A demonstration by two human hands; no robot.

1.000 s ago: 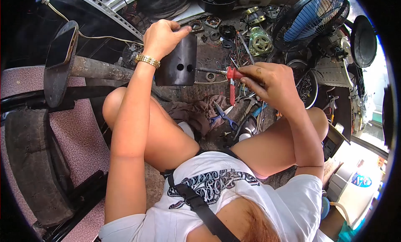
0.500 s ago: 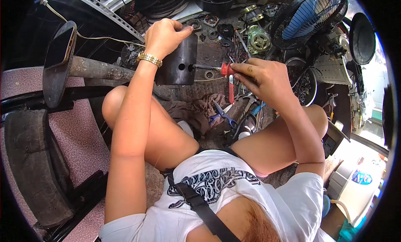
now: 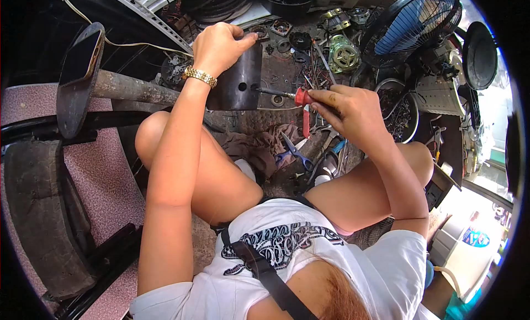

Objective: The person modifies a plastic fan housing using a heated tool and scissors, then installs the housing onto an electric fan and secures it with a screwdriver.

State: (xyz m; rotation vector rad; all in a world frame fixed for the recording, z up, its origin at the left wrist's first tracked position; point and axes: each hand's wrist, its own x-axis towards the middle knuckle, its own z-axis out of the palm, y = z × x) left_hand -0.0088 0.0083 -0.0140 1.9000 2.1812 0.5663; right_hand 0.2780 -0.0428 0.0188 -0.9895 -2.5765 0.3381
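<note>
My left hand (image 3: 220, 48) grips the upper end of a dark, cylindrical black housing (image 3: 234, 96) with round holes in its side. Its thumb lies along the top edge, and the other fingers are partly hidden behind. In my right hand (image 3: 353, 111) is a screwdriver (image 3: 301, 96) with a red handle, pinched by the thumb and fingers. The shaft points left, and its tip meets the right-hand hole of the housing; how deep it goes I cannot tell.
Blue-handled scissors (image 3: 293, 154) and a brown rag (image 3: 259, 146) lie between my feet. A metal bowl of small parts (image 3: 406, 121) stands right, below a fan (image 3: 411, 27). Motor parts (image 3: 343, 56) litter the floor ahead. A phone (image 3: 83, 63) rests on a flanged post at left.
The screwdriver and my right hand have shifted very slightly to the right. My left hand still grips the housing, almost unmoved.
</note>
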